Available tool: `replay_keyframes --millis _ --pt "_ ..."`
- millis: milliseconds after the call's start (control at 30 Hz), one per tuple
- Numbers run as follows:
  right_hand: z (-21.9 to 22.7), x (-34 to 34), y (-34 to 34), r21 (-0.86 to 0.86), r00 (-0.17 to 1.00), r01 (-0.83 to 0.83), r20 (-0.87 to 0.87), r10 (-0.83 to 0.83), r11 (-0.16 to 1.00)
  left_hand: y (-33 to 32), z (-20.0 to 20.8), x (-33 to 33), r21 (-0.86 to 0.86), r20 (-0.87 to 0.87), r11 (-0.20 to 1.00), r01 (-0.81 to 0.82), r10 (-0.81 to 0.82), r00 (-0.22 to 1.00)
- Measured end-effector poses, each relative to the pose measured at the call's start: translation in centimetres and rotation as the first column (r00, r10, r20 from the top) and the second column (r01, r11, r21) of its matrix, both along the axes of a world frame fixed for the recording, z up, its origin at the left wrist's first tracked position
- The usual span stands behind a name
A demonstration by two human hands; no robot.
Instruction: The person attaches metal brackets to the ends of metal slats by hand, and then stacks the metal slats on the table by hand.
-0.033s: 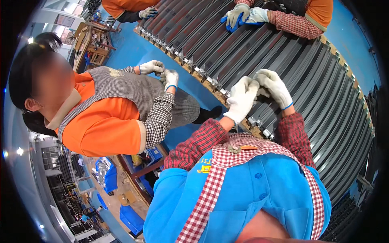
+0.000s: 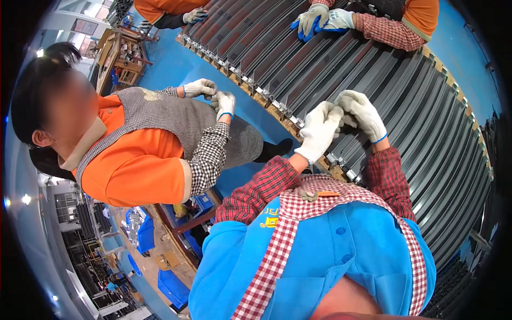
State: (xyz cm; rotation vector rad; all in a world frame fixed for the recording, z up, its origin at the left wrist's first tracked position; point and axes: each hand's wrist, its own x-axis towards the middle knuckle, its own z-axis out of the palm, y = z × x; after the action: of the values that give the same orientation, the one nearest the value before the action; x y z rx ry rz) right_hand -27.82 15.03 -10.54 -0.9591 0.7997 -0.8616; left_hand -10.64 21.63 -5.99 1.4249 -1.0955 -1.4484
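Observation:
My left hand [image 2: 319,130] and my right hand [image 2: 365,113], both in white knit gloves, meet just above the near edge of a wide stack of long dark grey metal rails [image 2: 405,90]. The right hand's fingers curl over the fingertips of the left glove. Whether a small part sits between them is hidden. Small metal clips [image 2: 341,162] line the rail ends right below my hands, over a wooden pallet edge. My red checked sleeves and blue vest fill the lower middle.
A co-worker in an orange shirt and checked vest stands at left, gloved hands [image 2: 213,96] by the rail ends. Another person's blue-grey gloves [image 2: 314,21] rest on the rails at the top. Blue bins [image 2: 144,234] and a wooden bench [image 2: 122,58] stand on the blue floor.

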Motion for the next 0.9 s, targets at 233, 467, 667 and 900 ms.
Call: replay_keyframes --millis 233,467,667,900 --pt "-0.8 -0.5 0.0 0.097 0.942 -0.276 0.223 0.249 0.956 -0.1 -1.6 0.2 -0.234 -0.18 0.961 -0.147 0.105 0.978" --pt "-0.6 -0.1 0.4 0.134 0.97 -0.244 0.055 0.238 0.961 -0.8 -3.4 0.8 -0.62 0.095 0.782 0.066 -0.01 0.995" --pt "-0.5 0.4 1.1 0.175 0.983 -0.146 0.141 0.122 0.974 -0.3 -3.6 2.5 -0.316 -0.223 0.926 -0.206 0.139 0.965" --pt "-2.2 0.3 0.8 0.152 0.992 -0.034 0.128 0.014 0.988 0.4 -4.3 7.0 -0.002 -0.409 0.937 -0.348 0.317 0.856"
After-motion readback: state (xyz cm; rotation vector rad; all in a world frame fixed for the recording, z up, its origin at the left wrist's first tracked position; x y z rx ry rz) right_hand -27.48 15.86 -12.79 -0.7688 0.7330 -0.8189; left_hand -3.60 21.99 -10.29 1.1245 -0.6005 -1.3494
